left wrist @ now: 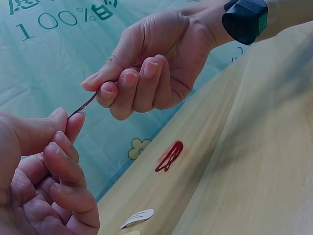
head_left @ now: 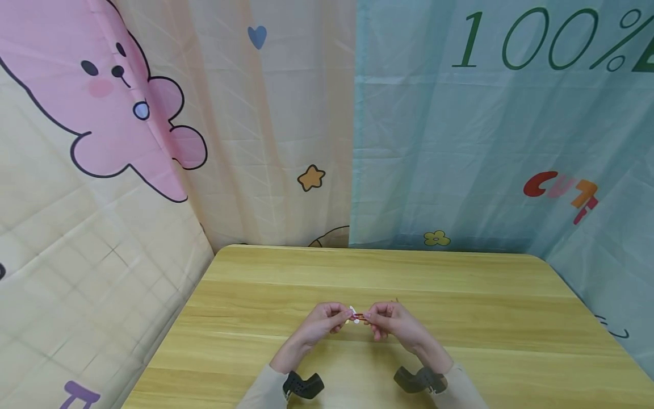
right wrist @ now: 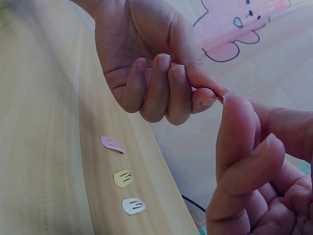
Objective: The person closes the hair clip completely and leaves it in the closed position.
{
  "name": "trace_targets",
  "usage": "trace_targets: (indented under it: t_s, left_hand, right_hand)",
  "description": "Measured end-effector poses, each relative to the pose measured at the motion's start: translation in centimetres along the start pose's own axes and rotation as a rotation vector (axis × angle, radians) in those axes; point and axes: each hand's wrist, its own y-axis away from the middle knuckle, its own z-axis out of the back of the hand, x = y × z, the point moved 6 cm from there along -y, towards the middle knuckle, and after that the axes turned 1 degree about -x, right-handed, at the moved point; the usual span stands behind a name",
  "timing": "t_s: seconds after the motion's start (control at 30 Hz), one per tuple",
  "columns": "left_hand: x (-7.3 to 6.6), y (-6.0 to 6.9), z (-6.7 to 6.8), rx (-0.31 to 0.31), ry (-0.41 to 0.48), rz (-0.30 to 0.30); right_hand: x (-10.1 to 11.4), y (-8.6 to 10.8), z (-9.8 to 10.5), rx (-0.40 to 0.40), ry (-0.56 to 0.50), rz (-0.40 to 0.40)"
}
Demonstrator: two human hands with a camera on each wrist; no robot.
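A thin dark red hair clip [left wrist: 83, 105] is held up between both hands and shows nearly edge-on in the wrist views. My left hand [head_left: 323, 321] pinches one end between thumb and forefinger. The other end sits between the thumb and forefinger of my right hand [head_left: 395, 322]. The remaining fingers of both hands are curled in. Fingertips hide both ends of the clip. Below the hands, a pink clip [right wrist: 112, 144], a yellow clip [right wrist: 123, 178] and a white clip [right wrist: 133, 206] lie apart on the table. Another red clip [left wrist: 169, 156] lies there too.
The wooden table [head_left: 245, 295] spreads out around the hands. Behind it hang a printed cream curtain [head_left: 276, 113] and a blue curtain [head_left: 434, 142]. A dark device is strapped to each wrist.
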Motion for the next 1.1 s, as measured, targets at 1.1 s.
trace_targets:
  t_s: [1.1]
  left_hand:
    - [0.2, -0.1, -0.2, -0.026, 0.005, 0.013]
  right_hand:
    - [-1.3, -0.3, 0.3, -0.022, -0.097, -0.085]
